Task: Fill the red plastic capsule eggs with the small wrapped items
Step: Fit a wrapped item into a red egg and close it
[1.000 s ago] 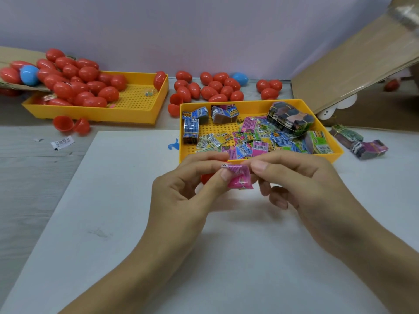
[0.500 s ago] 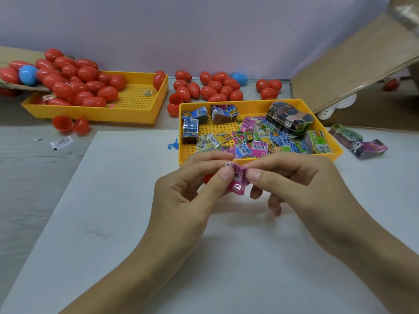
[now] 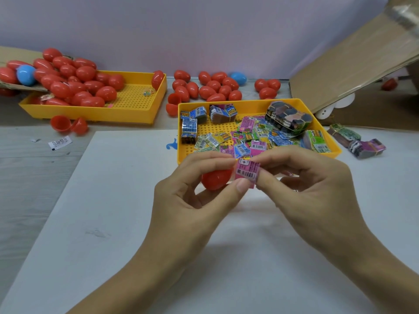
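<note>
Your left hand point(image 3: 192, 196) and right hand point(image 3: 301, 184) meet above the white mat point(image 3: 113, 223), just in front of the near yellow tray point(image 3: 249, 105). Both pinch one pink wrapped item point(image 3: 247, 174) between thumb and fingertips. Your left hand also cradles a red capsule egg half point(image 3: 215, 180) behind its fingers, touching the item's left edge.

To do this step well, I judge you should fold or roll the flat packet small enough to clear the rim, keep the half's opening turned toward the packet, and press it fully inside so the egg can close.

The item shows a barcode and small print, too blurred to read. The loose packets point(image 3: 249, 137) in the near tray carry barcodes and bright lettering, also unreadable. At the tabletop's far left, a second yellow tray point(image 3: 140, 109) holds red eggs point(image 3: 74, 85). More eggs point(image 3: 215, 87) lie along the far edge.
</note>
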Available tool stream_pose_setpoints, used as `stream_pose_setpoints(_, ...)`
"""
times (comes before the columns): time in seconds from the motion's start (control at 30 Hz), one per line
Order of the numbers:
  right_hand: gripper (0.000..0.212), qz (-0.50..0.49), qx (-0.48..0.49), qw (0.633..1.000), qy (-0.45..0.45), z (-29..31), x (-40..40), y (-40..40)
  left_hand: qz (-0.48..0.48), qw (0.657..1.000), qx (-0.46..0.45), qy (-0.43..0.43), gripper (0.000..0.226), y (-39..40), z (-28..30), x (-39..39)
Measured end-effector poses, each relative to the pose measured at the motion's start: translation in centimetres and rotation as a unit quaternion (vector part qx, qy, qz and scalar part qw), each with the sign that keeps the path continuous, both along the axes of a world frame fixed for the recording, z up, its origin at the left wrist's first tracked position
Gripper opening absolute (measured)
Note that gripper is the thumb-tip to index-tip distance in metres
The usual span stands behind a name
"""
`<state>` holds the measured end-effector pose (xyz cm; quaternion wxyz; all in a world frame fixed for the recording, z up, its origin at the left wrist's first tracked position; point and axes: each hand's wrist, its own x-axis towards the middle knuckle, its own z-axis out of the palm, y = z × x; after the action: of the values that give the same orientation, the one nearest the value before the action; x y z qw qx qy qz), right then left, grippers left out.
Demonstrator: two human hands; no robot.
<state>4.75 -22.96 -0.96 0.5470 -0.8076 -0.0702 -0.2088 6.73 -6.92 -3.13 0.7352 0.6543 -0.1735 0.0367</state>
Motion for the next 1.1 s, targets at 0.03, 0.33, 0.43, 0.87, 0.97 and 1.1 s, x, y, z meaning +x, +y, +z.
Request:
stream_pose_setpoints(0.03, 0.013, -0.004, 0.000, 1.000, -0.006, 0.03, -0.03, 0.05, -0.002, 1.000, -0.001, 0.001, 0.025, 0.00, -0.01, -0.01)
stream_pose_setpoints(0.33, 0.005, 0.011, 0.117, 0.992, 0.045, -0.21, 0.09, 0.20, -0.017, 0.999, 0.017, 0.027, 0.023, 0.06, -0.42, 0.11)
stream_pose_setpoints(0.43, 0.009, 0.017, 0.129, 0.990, 0.057, -0.15, 0.18, 0.30, -0.005, 1.000, 0.018, 0.019, 0.012, 0.09, -0.44, 0.10)
stream_pose_setpoints(0.87, 0.016, 0.036, 0.112, 0.987, 0.109, 0.06, 0.23, 0.14, -0.013, 0.999, 0.003, 0.035, 0.010, 0.45, -0.46, 0.28)
stream_pose_setpoints(0.97, 0.015, 0.032, 0.112, 0.983, 0.144, -0.12, 0.26, 0.16, -0.038, 0.998, -0.001, 0.049, 0.014, 0.61, -0.36, 0.25)
stream_pose_setpoints(1.1, 0.008, 0.030, 0.123, 0.976, 0.177, -0.21, 0.23, 0.08, -0.083, 0.993, -0.005, 0.082, 0.012, 0.68, -0.47, 0.44)
